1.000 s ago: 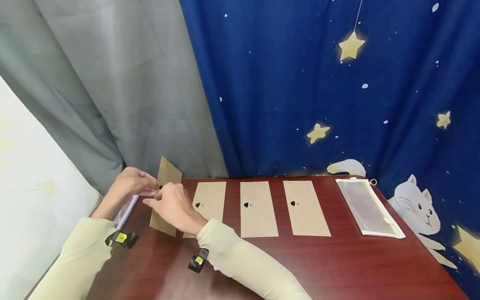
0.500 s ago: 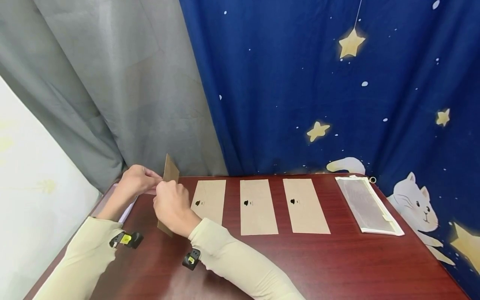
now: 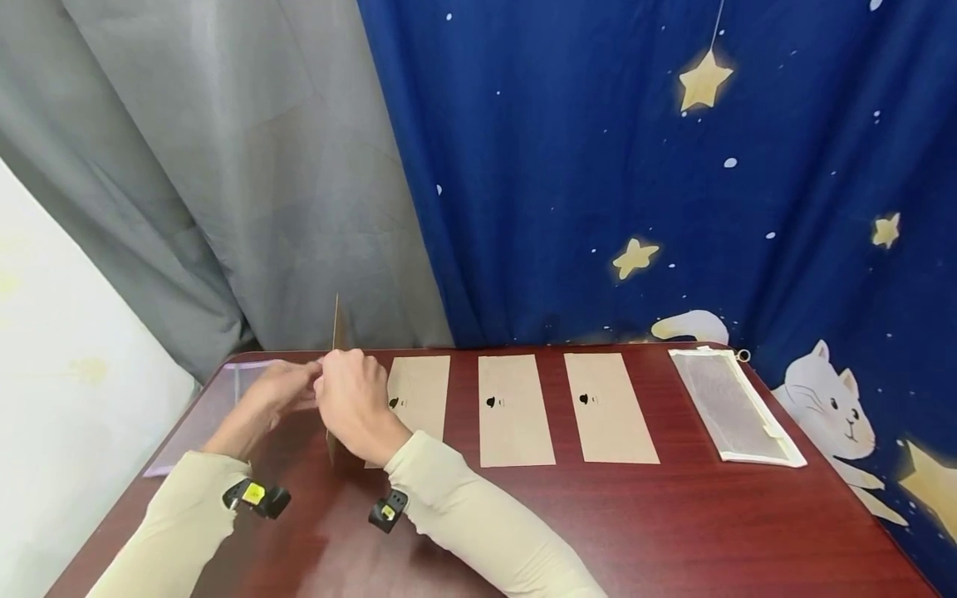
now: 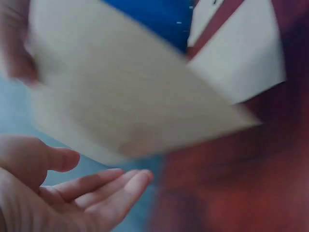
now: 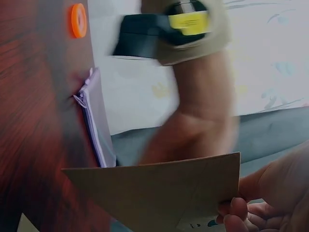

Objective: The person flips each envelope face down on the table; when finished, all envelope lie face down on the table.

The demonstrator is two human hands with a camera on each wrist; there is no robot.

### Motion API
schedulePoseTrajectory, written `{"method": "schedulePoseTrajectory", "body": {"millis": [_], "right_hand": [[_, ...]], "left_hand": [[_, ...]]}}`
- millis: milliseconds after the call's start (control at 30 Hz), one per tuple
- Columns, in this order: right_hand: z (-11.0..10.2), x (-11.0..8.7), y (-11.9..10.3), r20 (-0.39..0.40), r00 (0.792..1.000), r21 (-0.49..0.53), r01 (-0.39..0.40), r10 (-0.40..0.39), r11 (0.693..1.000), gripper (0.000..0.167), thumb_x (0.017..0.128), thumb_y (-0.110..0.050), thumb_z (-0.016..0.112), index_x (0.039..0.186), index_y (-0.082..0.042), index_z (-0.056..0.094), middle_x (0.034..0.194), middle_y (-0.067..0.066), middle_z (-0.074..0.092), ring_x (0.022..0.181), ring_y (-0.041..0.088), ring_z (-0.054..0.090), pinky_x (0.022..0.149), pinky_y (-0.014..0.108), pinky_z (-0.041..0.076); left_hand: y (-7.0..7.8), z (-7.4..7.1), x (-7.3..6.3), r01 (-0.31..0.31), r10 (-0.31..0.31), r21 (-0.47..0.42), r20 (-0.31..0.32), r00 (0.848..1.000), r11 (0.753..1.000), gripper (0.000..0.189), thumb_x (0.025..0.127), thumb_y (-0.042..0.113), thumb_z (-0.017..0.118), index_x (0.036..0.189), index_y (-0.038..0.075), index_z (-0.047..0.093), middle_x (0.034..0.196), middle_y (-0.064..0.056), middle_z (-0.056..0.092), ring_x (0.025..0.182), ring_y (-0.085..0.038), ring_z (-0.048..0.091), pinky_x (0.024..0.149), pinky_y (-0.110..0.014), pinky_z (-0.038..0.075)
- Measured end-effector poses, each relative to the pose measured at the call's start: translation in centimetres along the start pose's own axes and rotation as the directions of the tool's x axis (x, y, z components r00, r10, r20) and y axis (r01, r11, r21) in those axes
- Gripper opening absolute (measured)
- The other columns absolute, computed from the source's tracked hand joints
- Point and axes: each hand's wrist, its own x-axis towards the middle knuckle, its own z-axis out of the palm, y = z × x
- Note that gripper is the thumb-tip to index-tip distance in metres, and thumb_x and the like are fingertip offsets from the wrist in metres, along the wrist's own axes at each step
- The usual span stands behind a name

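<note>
My right hand (image 3: 351, 403) grips a stiff brown kraft-paper card (image 5: 154, 193) near the table's left side. The card stands on edge, nearly edge-on in the head view; a small dark print shows beside the right fingers in the right wrist view. My left hand (image 4: 82, 193) is just left of the card, palm turned up, its fingers loosely bent and apart from the card's near corner in the left wrist view. Three similar cards lie flat in a row: a left one (image 3: 426, 419), partly behind my right hand, a middle one (image 3: 516, 432) and a right one (image 3: 613, 432).
A white-edged mesh zip pouch (image 3: 736, 407) with a ring lies at the right. At the left edge lies a purple-trimmed mesh pouch (image 3: 198, 411), partly behind my left arm. An orange ring (image 5: 78, 21) is on the dark red table (image 3: 673, 531). Curtains hang behind.
The card has turned from showing its printed face to nearly edge-on. My left hand has come away from it and dropped slightly, uncovering more of the purple-trimmed pouch.
</note>
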Motion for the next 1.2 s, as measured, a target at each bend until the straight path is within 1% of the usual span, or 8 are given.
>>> {"method": "schedulePoseTrajectory", "body": {"millis": [133,233,467,633,800,967,1100,1200], "right_hand": [[-0.4,0.0,-0.2,0.020,1.000,-0.001,-0.007,0.007,1.000,0.026,0.091,-0.024,0.071,0.066,-0.020,0.066,0.069,-0.005,0.070,0.062,0.014,0.069,0.046,0.024,0.047],[-0.3,0.0,-0.4,0.043,0.999,-0.001,-0.017,0.017,1.000,0.026,0.091,-0.024,0.071,0.066,-0.020,0.066,0.071,-0.004,0.071,0.063,0.014,0.070,0.046,0.024,0.047],[0.1,0.1,-0.1,0.048,0.997,0.024,-0.067,0.066,0.997,0.025,0.092,-0.025,0.070,0.068,-0.021,0.068,0.069,-0.006,0.070,0.063,0.015,0.071,0.047,0.023,0.049],[0.2,0.5,0.6,0.032,0.996,0.047,-0.087,0.086,0.995,0.025,0.093,-0.022,0.068,0.069,-0.018,0.071,0.069,-0.003,0.069,0.065,0.015,0.072,0.048,0.022,0.052],[0.3,1.1,1.7,0.029,0.996,0.047,-0.085,0.084,0.995,0.013,0.096,-0.015,0.064,0.087,-0.012,0.073,0.074,0.003,0.069,0.070,0.017,0.072,0.055,0.022,0.055],[0.7,1.1,2.8,0.052,0.994,0.135,-0.103,0.097,0.985,0.016,0.095,-0.011,0.063,0.080,-0.012,0.067,0.075,0.005,0.067,0.074,0.019,0.071,0.057,0.021,0.053],[1.6,1.3,3.4,0.086,0.982,0.299,-0.188,0.170,0.935,0.012,0.091,-0.008,0.067,0.079,-0.006,0.067,0.086,0.010,0.065,0.082,0.018,0.066,0.063,0.020,0.050],[2.7,1.2,3.9,0.099,0.957,0.476,-0.285,0.272,0.832,0.006,0.088,-0.005,0.071,0.090,0.000,0.075,0.094,0.012,0.068,0.087,0.013,0.059,0.068,0.018,0.045]], "left_hand": [[-2.6,0.1,1.0,0.115,-0.078,-0.221,0.171,0.982,0.968,0.043,0.108,0.017,0.036,0.080,0.017,0.069,0.070,0.008,0.072,0.070,-0.004,0.070,0.068,-0.022,0.061],[-3.6,0.1,1.3,0.136,-0.067,-0.305,0.227,0.972,0.943,0.049,0.108,0.014,0.034,0.074,0.021,0.069,0.068,0.007,0.072,0.068,-0.005,0.071,0.066,-0.022,0.060],[-4.1,-0.2,1.7,0.146,-0.069,-0.351,0.223,0.972,0.925,0.047,0.107,0.009,0.034,0.078,0.018,0.070,0.073,0.003,0.074,0.072,-0.007,0.072,0.070,-0.023,0.062],[-4.3,-1.0,1.9,0.112,-0.037,-0.336,0.221,0.974,0.935,0.045,0.105,-0.002,0.038,0.085,0.020,0.071,0.083,0.004,0.073,0.079,-0.007,0.071,0.075,-0.024,0.062],[-4.1,-1.6,2.1,0.088,-0.032,-0.316,0.181,0.983,0.945,0.041,0.102,-0.003,0.049,0.086,0.025,0.073,0.082,0.009,0.071,0.078,-0.004,0.068,0.073,-0.021,0.059],[-4.3,-2.1,1.8,0.033,0.011,-0.345,0.125,0.992,0.938,0.036,0.098,-0.004,0.058,0.085,0.026,0.075,0.082,0.012,0.072,0.077,-0.001,0.066,0.071,-0.018,0.058],[-4.2,-2.7,1.3,-0.005,0.030,-0.390,0.058,0.998,0.921,0.035,0.094,-0.005,0.064,0.084,0.025,0.077,0.083,0.012,0.075,0.077,-0.002,0.068,0.071,-0.018,0.060],[-4.3,-2.9,1.1,-0.006,0.015,-0.395,0.018,1.000,0.919,0.034,0.093,-0.005,0.066,0.083,0.025,0.077,0.082,0.011,0.075,0.076,-0.002,0.069,0.071,-0.020,0.061]]}}
